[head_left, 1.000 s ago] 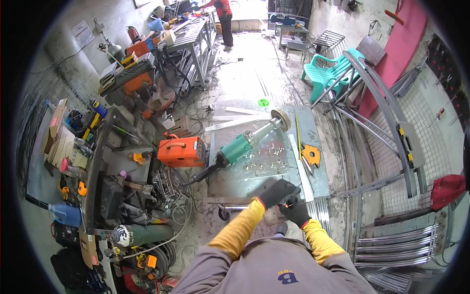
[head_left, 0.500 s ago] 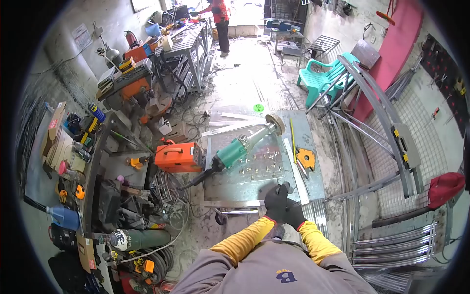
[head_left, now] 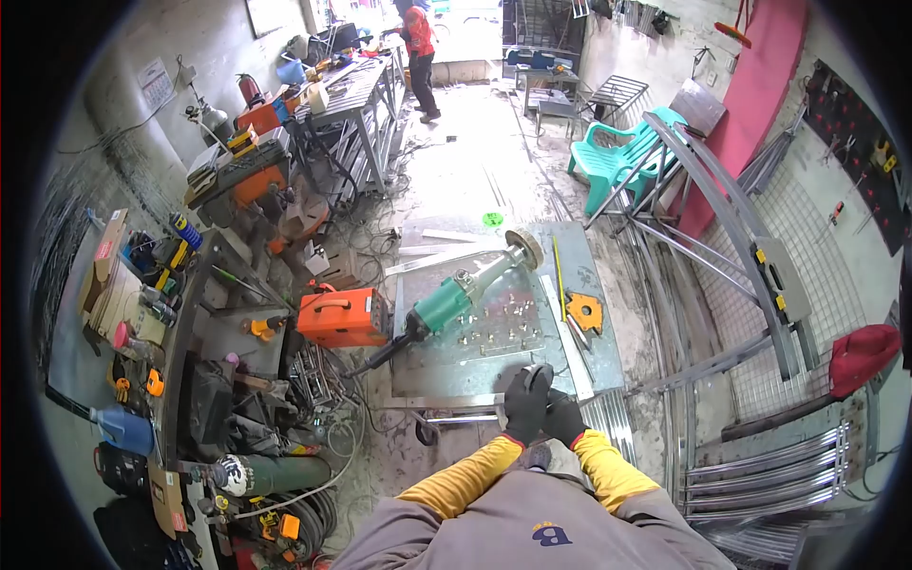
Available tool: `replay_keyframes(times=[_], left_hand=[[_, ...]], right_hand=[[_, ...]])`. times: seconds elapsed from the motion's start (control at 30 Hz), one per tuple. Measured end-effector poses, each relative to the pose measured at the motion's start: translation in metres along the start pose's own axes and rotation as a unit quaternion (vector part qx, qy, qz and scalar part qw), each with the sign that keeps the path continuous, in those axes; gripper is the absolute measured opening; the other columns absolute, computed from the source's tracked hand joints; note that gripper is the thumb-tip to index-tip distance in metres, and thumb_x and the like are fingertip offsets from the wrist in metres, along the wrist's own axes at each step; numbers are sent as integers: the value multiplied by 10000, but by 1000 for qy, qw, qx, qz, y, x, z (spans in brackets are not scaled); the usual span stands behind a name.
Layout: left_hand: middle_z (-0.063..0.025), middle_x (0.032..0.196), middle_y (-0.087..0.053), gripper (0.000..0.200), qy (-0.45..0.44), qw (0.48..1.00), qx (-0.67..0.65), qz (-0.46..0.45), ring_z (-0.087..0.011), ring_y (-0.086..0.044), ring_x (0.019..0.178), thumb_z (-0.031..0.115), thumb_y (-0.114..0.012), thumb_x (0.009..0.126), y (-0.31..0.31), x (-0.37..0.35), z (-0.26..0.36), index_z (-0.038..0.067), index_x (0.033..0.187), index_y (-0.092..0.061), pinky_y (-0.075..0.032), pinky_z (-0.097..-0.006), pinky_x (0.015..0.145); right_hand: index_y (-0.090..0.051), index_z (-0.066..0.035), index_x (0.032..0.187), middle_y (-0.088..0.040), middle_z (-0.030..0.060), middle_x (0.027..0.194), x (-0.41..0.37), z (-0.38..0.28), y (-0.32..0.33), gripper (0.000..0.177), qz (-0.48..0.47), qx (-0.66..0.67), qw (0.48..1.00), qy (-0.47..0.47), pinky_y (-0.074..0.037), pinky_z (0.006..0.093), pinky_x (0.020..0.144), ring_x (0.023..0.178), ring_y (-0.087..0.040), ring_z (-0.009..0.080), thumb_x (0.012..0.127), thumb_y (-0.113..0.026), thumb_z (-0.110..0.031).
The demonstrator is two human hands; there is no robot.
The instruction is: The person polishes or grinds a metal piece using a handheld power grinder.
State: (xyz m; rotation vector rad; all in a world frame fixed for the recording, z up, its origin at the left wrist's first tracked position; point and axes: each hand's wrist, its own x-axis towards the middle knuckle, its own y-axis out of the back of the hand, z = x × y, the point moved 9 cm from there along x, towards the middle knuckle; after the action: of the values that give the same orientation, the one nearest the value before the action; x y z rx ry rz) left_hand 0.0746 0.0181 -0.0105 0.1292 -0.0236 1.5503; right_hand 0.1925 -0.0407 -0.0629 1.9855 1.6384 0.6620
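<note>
My left hand (head_left: 525, 407), in a black glove, is closed at the near edge of the metal-topped table (head_left: 418, 375). My right hand (head_left: 564, 419), gloved the same way, is closed right beside it, the two touching. Whatever they hold is too small and dark to make out. Beyond them, a green angle polisher (head_left: 445, 306) with a round abrasive wheel lies diagonally across the tabletop. Several small metal pieces (head_left: 494, 328) are scattered near it. To the right are a flat metal strip (head_left: 567, 342), an orange welding magnet (head_left: 584, 312) and a yellow rod (head_left: 559, 271).
An orange welding machine (head_left: 344, 317) stands left of the table, with cables on the floor. Curved metal frames (head_left: 731, 190) and a green plastic chair (head_left: 617, 152) are on the right. A gas cylinder (head_left: 275, 472) lies at lower left. Another person (head_left: 419, 57) stands by the far bench.
The view has shifted slightly. My hands stay together near the table edge, with the left fingers in a slightly different pose. The far person has changed posture a little.
</note>
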Motion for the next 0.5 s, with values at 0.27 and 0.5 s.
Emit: replay_keyframes(times=[0.27, 0.5], left_hand=[[-173, 921, -771, 395, 58, 992, -2, -114, -249, -719, 792, 363, -646, 1002, -15, 17, -15, -1, 1075, -778, -545, -378, 740], [-158, 895, -738, 290, -112, 825, 98, -545, -271, -711, 773, 273, -568, 1028, -65, 31, -31, 55, 1023, -760, -564, -381, 727]], right_hand=[[-735, -111, 1057, -749, 135, 984, 5, 18, -9, 302, 9, 87, 996, 28, -576, 440, 758, 862, -729, 339, 818, -817, -278], [-745, -139, 994, -747, 151, 942, 2, 26, -7, 292, -22, -56, 998, -37, -563, 467, 749, 862, -715, 366, 803, -789, -355]])
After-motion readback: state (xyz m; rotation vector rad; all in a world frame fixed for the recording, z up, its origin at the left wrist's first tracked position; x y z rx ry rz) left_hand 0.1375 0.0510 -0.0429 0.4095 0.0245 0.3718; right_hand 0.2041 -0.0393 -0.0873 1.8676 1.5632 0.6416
